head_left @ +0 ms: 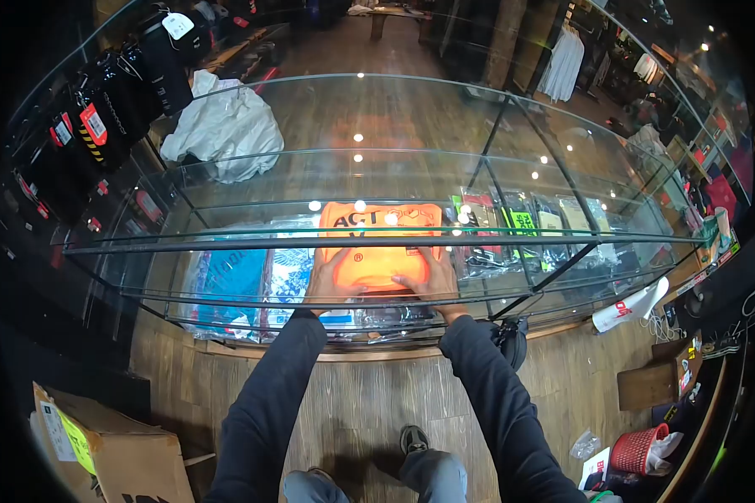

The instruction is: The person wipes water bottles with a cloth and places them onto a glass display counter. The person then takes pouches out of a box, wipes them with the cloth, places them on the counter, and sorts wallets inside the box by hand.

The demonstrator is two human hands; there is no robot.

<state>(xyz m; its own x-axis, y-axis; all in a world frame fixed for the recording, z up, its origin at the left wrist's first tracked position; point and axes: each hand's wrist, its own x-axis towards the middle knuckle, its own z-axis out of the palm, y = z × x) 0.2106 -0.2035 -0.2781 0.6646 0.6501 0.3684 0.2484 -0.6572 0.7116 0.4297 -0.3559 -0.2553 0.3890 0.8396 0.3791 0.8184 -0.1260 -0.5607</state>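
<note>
A folded orange T-shirt [382, 260] with black lettering lies inside the glass display case, seen partly through its glass. My left hand [332, 283] grips its left side, thumb on top and the other fingers mostly hidden at the edge. On the opposite side my right hand [432, 278] holds it the same way. Left of it are a blue packaged shirt [231, 281] and a white one with a blue print [292, 272], both in clear plastic. Dark packaged garments [482, 239] lie to the right, near a black-and-green one [522, 222].
The case's black metal frame [512, 243] runs across in front of me, above my wrists. A white plastic bag [226, 126] sits at the far left. On the floor stand a cardboard box [134, 457] and a red basket [633, 451]. Black tagged goods [113, 105] hang at left.
</note>
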